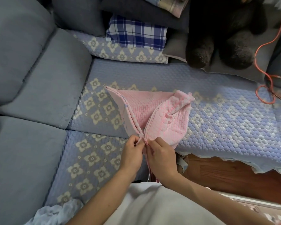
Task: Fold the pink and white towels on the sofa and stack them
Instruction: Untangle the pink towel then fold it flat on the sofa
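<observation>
A pink quilted towel (154, 111) is lifted off the blue quilted sofa cover (225, 114), its two halves spreading up and away like wings from a point near me. My left hand (132, 153) pinches the left half's hem at that point. My right hand (161, 158) pinches the right half's hem right beside it, so the two hands almost touch. The towel's far left corner sticks out flat; its far right corner is bunched and drooping. Some pink edge hangs down below my hands. No white towel can be made out.
Grey-blue back cushions (31, 78) line the left side. A blue plaid folded cloth (136, 34) and a black plush toy (221, 46) sit at the back. An orange cable (266, 82) loops at the right. Wooden floor (225, 172) shows below the sofa edge.
</observation>
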Tool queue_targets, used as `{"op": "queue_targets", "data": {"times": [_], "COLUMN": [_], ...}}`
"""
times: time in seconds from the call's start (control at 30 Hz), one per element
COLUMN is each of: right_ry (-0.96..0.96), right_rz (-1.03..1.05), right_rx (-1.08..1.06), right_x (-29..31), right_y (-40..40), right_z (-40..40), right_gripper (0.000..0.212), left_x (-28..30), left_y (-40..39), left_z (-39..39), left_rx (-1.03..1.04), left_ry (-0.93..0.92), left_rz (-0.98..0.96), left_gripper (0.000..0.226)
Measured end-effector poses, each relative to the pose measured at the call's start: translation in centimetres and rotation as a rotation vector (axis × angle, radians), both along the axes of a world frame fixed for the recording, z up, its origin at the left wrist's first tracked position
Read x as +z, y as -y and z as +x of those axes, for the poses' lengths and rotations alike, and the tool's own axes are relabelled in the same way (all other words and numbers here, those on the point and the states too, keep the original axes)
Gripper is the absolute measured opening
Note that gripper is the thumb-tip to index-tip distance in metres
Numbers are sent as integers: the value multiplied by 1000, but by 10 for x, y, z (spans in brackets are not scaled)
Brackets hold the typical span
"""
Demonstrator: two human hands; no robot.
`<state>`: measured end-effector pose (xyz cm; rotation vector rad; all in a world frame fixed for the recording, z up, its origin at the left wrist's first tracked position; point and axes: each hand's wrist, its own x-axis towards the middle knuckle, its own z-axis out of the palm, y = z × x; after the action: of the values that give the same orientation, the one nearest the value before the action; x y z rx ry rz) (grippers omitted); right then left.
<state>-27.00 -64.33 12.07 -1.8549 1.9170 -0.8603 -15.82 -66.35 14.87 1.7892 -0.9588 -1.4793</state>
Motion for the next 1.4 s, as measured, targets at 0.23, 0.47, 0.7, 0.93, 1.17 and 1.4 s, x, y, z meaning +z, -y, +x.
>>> {"op": "queue_targets", "data": {"times": [0.23,0.47,0.7,0.93,1.17,1.4], "right_ry": [-111,-106,-90,338,318,585], "right_rz": [-115,-140,-143,155,865,1230], "right_rx": [91,133,184,131,-230,-140], "right_x": [5,1,-4,-7,-75,-97], "right_y": [0,-7,-4,1,-50,-69], "right_z": [-2,-5,-5,-22,-85,-83], "right_gripper": [12,10,6,19,55,117], "left_x": [6,5,11,-2,40,105], "left_y": [7,12,18,56,100,124], "left_z": [-4,-4,-12,-20,-50,-90], "left_rx": [141,172,74,-30,-26,31], "left_ry": [-182,-166,-195,76,-52,-329], "left_rz": [161,238,293,401,177,158], "left_gripper": [21,19,23,33,62,27]}}
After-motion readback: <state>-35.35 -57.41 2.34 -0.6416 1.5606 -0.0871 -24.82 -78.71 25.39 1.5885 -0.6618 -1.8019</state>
